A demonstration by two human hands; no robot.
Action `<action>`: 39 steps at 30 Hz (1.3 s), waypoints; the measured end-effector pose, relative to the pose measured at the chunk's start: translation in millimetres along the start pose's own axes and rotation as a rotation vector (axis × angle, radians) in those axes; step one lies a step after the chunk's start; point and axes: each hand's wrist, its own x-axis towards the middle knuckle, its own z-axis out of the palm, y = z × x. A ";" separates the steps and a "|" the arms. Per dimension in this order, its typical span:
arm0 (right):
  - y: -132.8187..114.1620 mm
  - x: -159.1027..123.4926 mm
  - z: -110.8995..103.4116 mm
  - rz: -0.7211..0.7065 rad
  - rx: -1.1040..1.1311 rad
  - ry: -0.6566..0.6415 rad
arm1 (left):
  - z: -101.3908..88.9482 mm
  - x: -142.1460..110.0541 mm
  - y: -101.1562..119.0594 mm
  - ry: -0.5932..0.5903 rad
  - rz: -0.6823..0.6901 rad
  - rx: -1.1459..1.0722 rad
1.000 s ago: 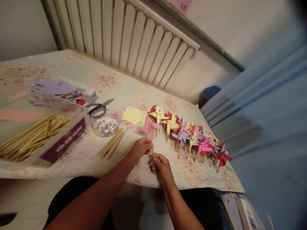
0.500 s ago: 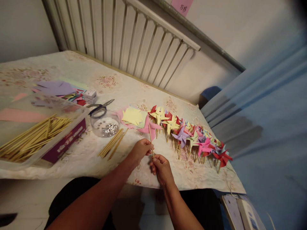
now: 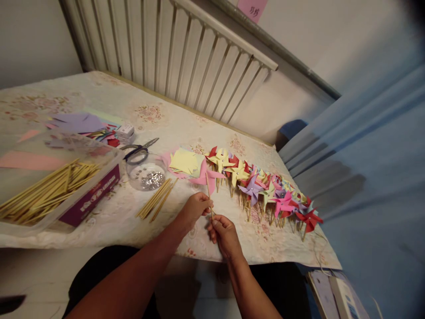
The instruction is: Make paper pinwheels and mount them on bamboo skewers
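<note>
A pink paper pinwheel on a thin wooden stick is held over the table's near half, its paper end pointing away from me. My left hand pinches the stick about midway. Just below it, my right hand grips the stick's lower end between thumb and fingers. Both hands are closed and close together. To the left lie several loose wooden sticks. Beyond the pinwheel is a stack of yellow paper pieces. Many finished-looking pinwheels in several colours stand in rows to the right.
A clear plastic box of wooden sticks stands at left. Beside it are a round dish of small shiny pins or tacks and dark-handled scissors. Coloured paper and small white boxes lie behind. A radiator borders the table.
The view has shifted very slightly. Both hands keep the same grip on the pinwheel's stick, and nothing else has visibly moved.
</note>
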 end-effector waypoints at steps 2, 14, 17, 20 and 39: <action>-0.2 0.0 -0.5 0.002 0.001 -0.006 | 0.0 -0.1 0.6 0.004 0.001 0.012; -3.1 -0.5 1.9 0.007 0.006 0.000 | -0.1 1.3 -0.6 -0.059 0.017 0.042; -3.8 -0.3 3.5 0.012 0.008 0.015 | 0.0 1.5 -0.3 -0.067 0.021 0.035; -3.7 0.0 4.8 0.000 0.009 0.044 | 0.3 2.5 -0.8 -0.044 0.008 0.033; -2.1 1.0 13.8 0.001 -0.060 0.145 | -0.6 4.9 1.8 0.158 0.062 0.022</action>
